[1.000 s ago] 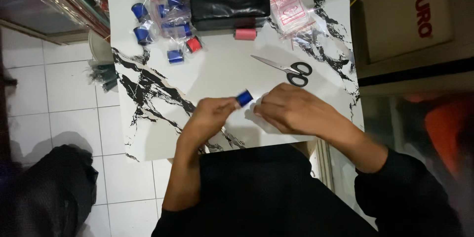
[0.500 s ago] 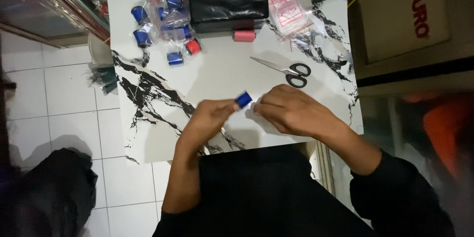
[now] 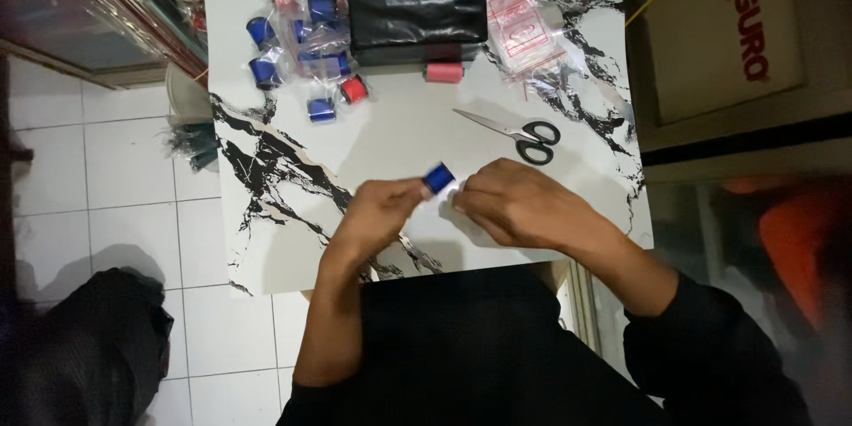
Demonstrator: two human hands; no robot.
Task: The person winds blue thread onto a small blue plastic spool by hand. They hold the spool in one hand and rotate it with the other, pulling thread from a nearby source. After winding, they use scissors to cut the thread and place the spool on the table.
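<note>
Blue thread spool [image 3: 438, 178] is being pinched in the closed left hand [image 3: 383, 211] above the near desk [image 3: 399, 133] | right hand [image 3: 515, 204] is curled just right of it, contents untellable | the spool is best being kept steady; scissors [image 3: 524, 131] are lying beyond.

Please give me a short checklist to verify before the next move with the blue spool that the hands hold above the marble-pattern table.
1. Blue spool held in the left hand fingertips: ok.
2. Right hand close beside the spool: ok; whether it touches it: cannot tell.
3. What the right hand holds under its fingers: cannot tell.
4. Scissors lying closed, apart from both hands: ok.
5. Bare area of the marble-pattern table in front of the hands: ok.
6. Bagged blue spools and red spool away from the hands: ok.
</note>
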